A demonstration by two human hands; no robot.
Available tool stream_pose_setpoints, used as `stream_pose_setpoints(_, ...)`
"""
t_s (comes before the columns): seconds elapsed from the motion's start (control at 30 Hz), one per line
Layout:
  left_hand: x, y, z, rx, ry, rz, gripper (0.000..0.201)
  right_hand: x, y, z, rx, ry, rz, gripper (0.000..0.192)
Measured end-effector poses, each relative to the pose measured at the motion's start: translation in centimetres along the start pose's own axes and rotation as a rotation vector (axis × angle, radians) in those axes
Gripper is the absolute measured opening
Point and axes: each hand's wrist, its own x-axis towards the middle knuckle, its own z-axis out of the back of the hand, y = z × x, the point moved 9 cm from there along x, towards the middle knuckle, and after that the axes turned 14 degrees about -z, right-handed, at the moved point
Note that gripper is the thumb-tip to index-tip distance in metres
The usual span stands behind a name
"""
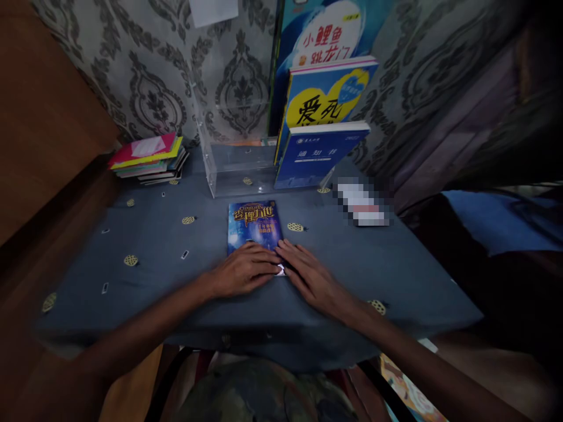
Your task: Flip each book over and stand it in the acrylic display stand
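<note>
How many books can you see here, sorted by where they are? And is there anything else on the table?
Book lying flat under both hands: 1, the dark blue book, with the left hand and right hand on its near end.
Books leaning in the clear stand: 3.
Stack of books at the far left: 1 stack; the number in it cannot be told.
Total: 4 single books plus 1 stack.

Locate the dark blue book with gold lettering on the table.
In the head view, the dark blue book with gold lettering lies flat mid-table on the blue-grey tablecloth, just before the clear acrylic stand, its near edge under the left hand and right hand.
</note>
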Motion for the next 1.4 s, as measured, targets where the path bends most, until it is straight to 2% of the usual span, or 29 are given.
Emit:
stream_pose_setpoints(0.1, -0.3, 1.3, 0.6, 0.010, -0.046, 0.058, 0.027, 0.0, 0.2, -0.1, -0.017, -0.004, -0.005, 0.055)
stream_pose_setpoints(0.17, -0.8, 3.0, 0.9, 0.051, -0.039, 0.112, 0.029, 0.1, 0.3, 0.0, -0.027, -0.001, -0.006, 0.054)
stream_pose_setpoints(0.37, -2.8, 11.2, 2.6, 0.211, 0.006, 0.421, 0.039, 0.1, 0.5, 0.8, -0.057, -0.003, 0.015, 0.051)
stream_pose_setpoints(0.47, -3.5, 13.5, 3.3, 0.242, -0.018, 0.536, 0.042, 0.9, 0.8, 1.3, -0.103, -0.019, 0.034, 0.044)
stream_pose_setpoints(0.6, -3.8, 14.0, 3.1, 0.268, -0.036, 0.568, 0.043, 4.8, 2.6, 0.9, -0.134, -0.038, 0.048, 0.040)
stream_pose_setpoints(0.7, -3.8, 13.8, 2.9, 0.295, -0.053, 0.558, 0.043, 9.0, 3.7, -1.1, -0.181, 0.015, 0.026, 0.047)
stream_pose_setpoints(0.83, -3.9, 13.8, 3.0, 0.320, -0.069, 0.545, 0.043, 12.7, 2.4, -2.7, -0.244, 0.049, -0.026, 0.053)
stream_pose_setpoints(1.07, -3.7, 13.7, 3.0, 0.311, -0.056, 0.555, 0.043, 12.8, -3.0, -1.0, -0.239, -0.062, -0.192, 0.055)
stream_pose_setpoints(1.3, -4.2, 13.5, 3.4, 0.380, -0.106, 0.577, 0.041, 12.7, -2.8, -1.0, -0.227, -0.094, -0.199, 0.054)
stream_pose_setpoints(1.4, -4.6, 13.4, 3.9, 0.455, -0.134, 0.648, 0.039, 12.6, -2.9, -0.8, -0.229, -0.115, -0.225, 0.054)
